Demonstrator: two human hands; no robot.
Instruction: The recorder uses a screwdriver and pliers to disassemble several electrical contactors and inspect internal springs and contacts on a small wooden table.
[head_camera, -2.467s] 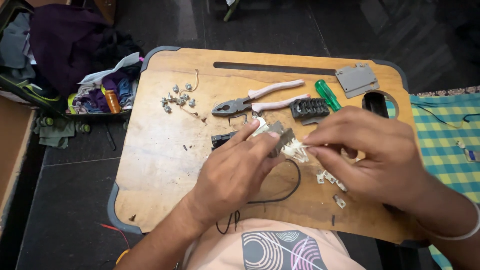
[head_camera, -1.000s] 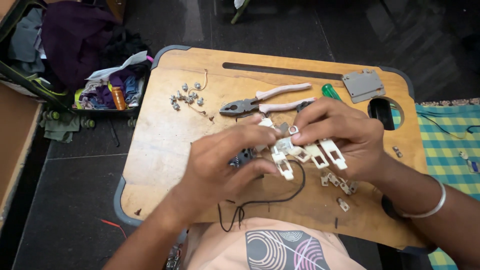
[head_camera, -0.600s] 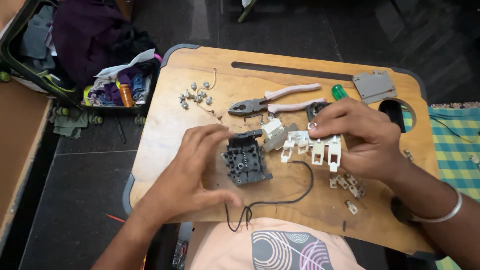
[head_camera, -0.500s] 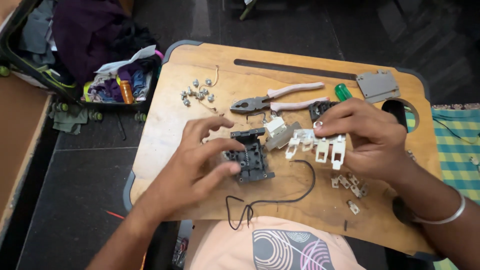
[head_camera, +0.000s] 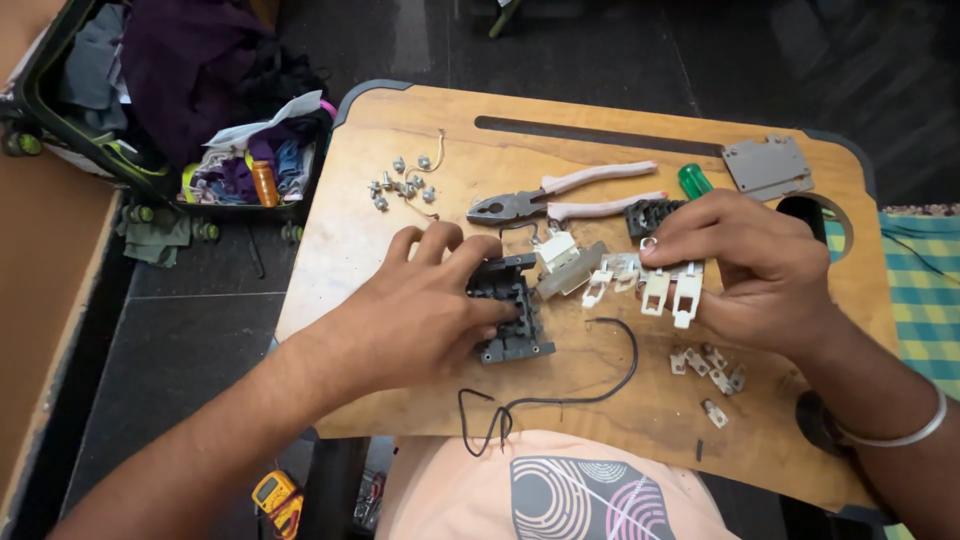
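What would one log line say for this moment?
left hand: grips dark plastic frame | right hand: holds white switch pieces | wooden lap table

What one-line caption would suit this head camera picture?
Left hand grips a dark plastic housing on a wooden lap desk; right hand holds white switch pieces.

A dark grey switch housing (head_camera: 510, 320) is being pressed flat mid-board, while white rocker switches (head_camera: 670, 290) are being pinched at its three o'clock.
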